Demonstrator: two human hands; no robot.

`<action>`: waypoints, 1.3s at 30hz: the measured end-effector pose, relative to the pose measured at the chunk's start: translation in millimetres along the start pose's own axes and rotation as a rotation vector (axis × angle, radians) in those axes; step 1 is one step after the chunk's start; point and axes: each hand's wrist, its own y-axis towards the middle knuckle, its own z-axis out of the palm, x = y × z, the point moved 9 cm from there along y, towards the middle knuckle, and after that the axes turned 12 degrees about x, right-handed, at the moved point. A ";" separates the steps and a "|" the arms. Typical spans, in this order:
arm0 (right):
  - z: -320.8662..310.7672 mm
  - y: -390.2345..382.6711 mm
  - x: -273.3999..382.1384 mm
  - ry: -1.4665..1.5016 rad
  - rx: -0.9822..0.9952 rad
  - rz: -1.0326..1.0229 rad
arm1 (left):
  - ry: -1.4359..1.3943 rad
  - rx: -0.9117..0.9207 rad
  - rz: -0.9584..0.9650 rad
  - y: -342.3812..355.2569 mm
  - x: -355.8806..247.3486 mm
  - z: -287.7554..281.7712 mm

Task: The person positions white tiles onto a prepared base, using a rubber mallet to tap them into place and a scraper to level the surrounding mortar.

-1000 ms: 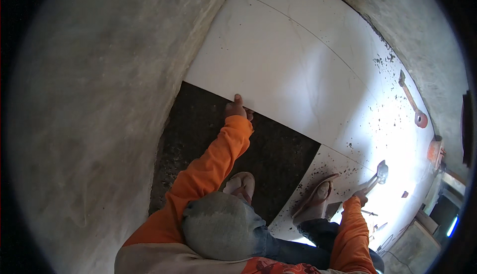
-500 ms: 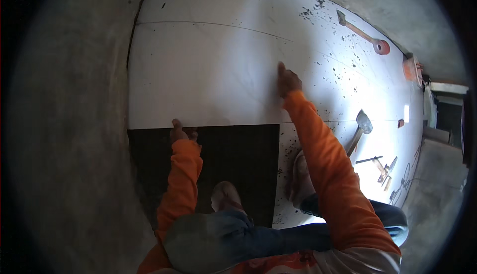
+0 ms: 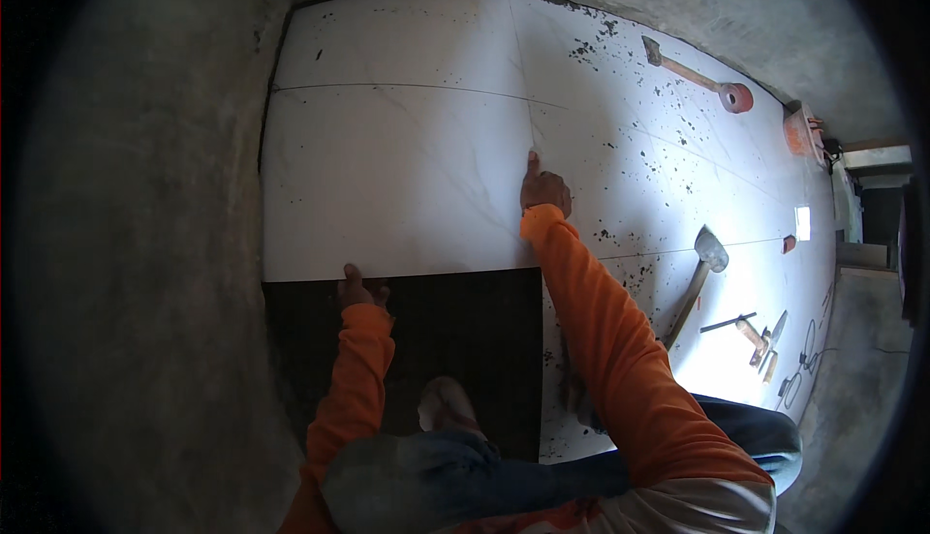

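A large white floor tile (image 3: 397, 176) with faint grey veins lies against the wall on the left. My left hand (image 3: 358, 288) is at its near edge, the thumb on top and the other fingers just below the edge, partly in shadow. Farther right, my right hand (image 3: 545, 185) rests at the joint by the tile's right side. One finger there points away from me along the seam; the others are curled, and nothing is in the hand. Between my left arm and the near tiles on the right lies a dark untiled patch (image 3: 455, 331), with my foot in it.
On the tiles at right lie a mallet (image 3: 710, 249), a trowel (image 3: 775, 331) and a cable (image 3: 799, 379). Farther back are a hammer (image 3: 683, 71), a red roll (image 3: 736, 97) and an orange container (image 3: 802, 132). Dark crumbs dot the tiles. Concrete walls (image 3: 145, 195) bound the floor.
The view has shifted, so the floor sits lower in the picture. My right hand has moved slightly left to the seam. My left hand stays at the tile's near edge.
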 end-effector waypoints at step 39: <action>-186.6 130.3 -262.1 -0.108 -0.409 0.198 | 0.076 1.020 -0.797 -137.6 228.9 170.0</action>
